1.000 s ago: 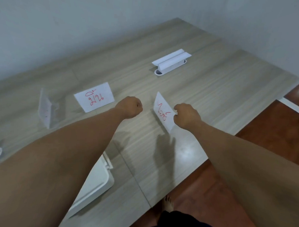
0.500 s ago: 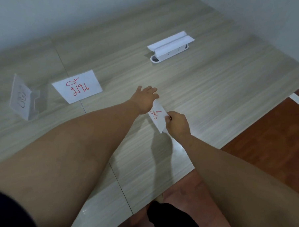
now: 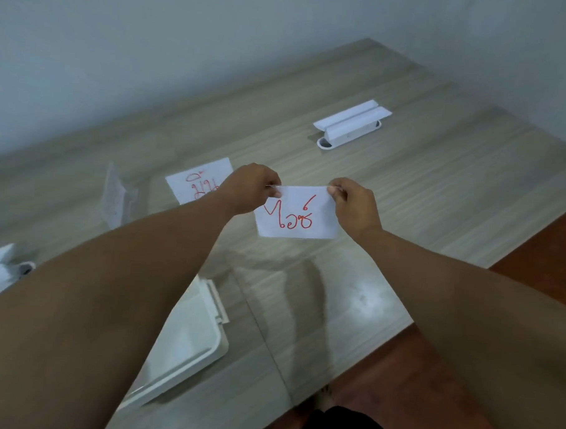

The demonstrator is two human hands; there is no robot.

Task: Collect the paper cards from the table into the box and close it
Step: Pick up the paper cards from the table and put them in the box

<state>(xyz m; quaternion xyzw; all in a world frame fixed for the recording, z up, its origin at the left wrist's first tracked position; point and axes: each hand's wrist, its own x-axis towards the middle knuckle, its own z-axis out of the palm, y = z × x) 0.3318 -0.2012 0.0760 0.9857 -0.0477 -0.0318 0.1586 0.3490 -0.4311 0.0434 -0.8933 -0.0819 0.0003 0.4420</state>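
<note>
Above the wooden table (image 3: pixel 438 195) I hold a white paper card (image 3: pixel 296 215) with red writing, facing me. My left hand (image 3: pixel 248 188) pinches its top left corner and my right hand (image 3: pixel 353 204) pinches its top right corner. A second card with red writing (image 3: pixel 199 178) lies flat behind my left wrist, partly hidden. Further left a third card (image 3: pixel 112 195) stands upright, seen edge-on and blurred. The white box (image 3: pixel 188 340) sits near the front edge, mostly covered by my left forearm.
A white cable port with a raised flap (image 3: pixel 350 125) sits in the table at the back right. Another white port (image 3: pixel 0 267) shows at the far left edge. Grey walls bound the table's far sides. Brown floor (image 3: pixel 539 254) lies to the right.
The card has been lifted off the table and turned to face me. My left hand, open beside it before, now pinches its corner. The view has tilted, showing the box again.
</note>
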